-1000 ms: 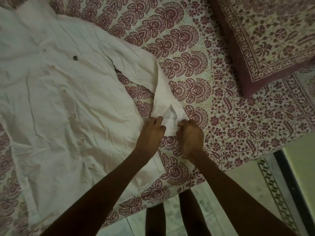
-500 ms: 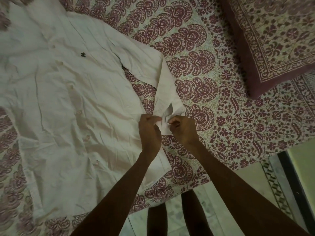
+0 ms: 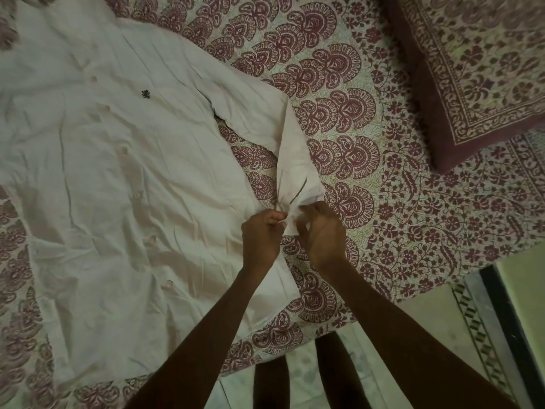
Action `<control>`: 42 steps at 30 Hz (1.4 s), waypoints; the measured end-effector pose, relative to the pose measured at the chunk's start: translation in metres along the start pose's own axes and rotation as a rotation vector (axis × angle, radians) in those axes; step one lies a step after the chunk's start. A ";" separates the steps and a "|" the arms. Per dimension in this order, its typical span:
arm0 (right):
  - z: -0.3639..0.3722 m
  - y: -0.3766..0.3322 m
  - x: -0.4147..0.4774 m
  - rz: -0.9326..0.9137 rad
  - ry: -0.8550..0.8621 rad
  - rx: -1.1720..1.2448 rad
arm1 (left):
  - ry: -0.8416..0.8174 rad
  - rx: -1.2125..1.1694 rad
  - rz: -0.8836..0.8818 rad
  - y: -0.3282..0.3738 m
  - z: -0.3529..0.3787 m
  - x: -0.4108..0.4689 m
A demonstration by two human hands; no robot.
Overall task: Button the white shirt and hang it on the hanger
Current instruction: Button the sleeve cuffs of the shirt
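Note:
The white shirt (image 3: 124,178) lies spread flat on the bed, front up, with a row of pale buttons down its middle and a small dark emblem on the chest. Its right-hand sleeve (image 3: 292,160) bends down toward me and ends in the cuff (image 3: 290,222). My left hand (image 3: 261,236) and my right hand (image 3: 323,231) both pinch that cuff from either side, fingers closed on the cloth, so the cuff is bunched between them. No hanger is in view.
The bed is covered by a cream sheet with maroon paisley print (image 3: 398,202). A matching pillow (image 3: 477,72) lies at the upper right. The bed's near edge runs diagonally below my arms, with tiled floor (image 3: 442,329) and my legs beneath.
Both hands have drawn closer together on the cuff and gathered it tighter. The view has shifted slightly, so the shirt sits a little further right and lower.

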State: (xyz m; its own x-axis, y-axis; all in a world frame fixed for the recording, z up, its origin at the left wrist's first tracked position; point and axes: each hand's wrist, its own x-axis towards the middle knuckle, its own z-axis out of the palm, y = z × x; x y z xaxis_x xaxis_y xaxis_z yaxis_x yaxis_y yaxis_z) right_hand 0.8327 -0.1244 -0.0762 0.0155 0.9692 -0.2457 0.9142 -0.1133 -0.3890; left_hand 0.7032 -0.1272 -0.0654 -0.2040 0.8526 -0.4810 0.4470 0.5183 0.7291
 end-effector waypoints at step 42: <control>0.016 -0.009 -0.004 0.157 0.220 0.346 | -0.244 -0.166 -0.027 -0.004 0.001 0.040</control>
State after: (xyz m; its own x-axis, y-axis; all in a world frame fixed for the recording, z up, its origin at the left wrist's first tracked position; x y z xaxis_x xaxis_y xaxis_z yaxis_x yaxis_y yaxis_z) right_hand 0.8176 -0.1307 -0.0862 0.2635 0.9536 -0.1454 0.7049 -0.2933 -0.6459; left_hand 0.6945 -0.0951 -0.0878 0.0103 0.8076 -0.5896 0.2918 0.5616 0.7743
